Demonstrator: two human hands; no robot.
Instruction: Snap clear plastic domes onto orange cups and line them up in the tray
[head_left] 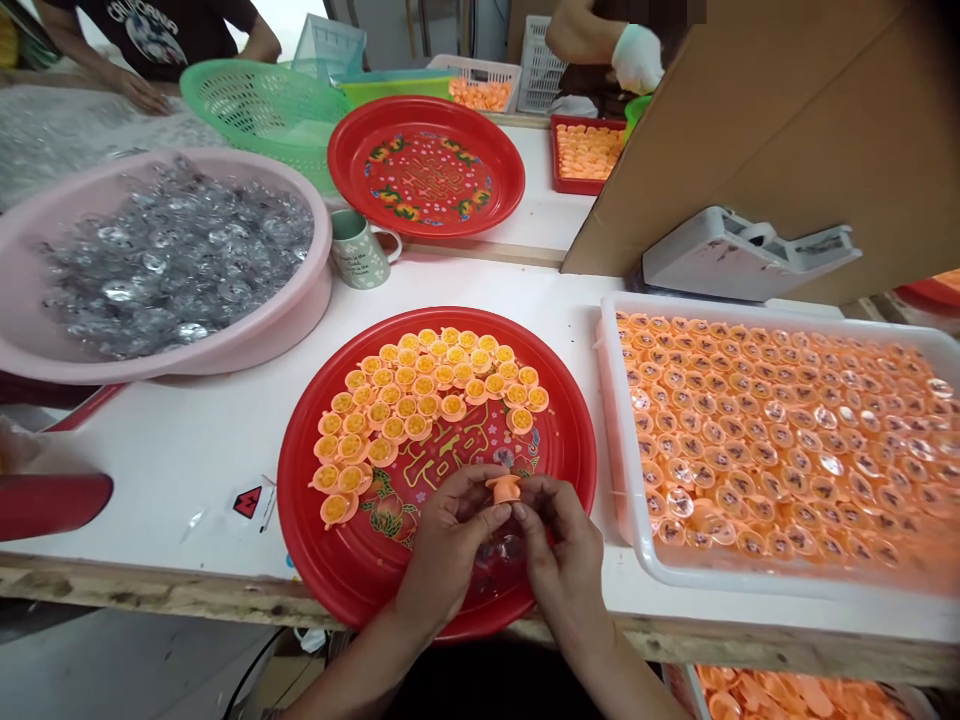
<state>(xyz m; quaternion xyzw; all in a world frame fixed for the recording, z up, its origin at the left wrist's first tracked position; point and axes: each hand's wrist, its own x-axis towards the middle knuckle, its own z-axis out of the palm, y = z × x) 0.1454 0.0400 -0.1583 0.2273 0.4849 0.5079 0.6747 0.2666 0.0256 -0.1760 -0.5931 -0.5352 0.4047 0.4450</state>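
Note:
Both my hands meet over the near part of a round red tray (300,560). Between the fingertips of my left hand (457,530) and my right hand (559,530) is a small orange plastic cup-shaped piece (508,489), pinched from both sides. Several like pieces with yellow insides (405,375) stand in curved rows on the tray's far and left parts. A few clear plastic discs (506,548) lie on the tray under my hands, partly hidden by them.
At left stands a pink basin (315,290) of clear plastic parts, beside a mug (361,250). A white bin (626,500) of orange pieces is at right, with a tape dispenser (720,255) and cardboard (750,130) behind. Farther back are another red tray (427,215), a green basket (247,100) and co-workers.

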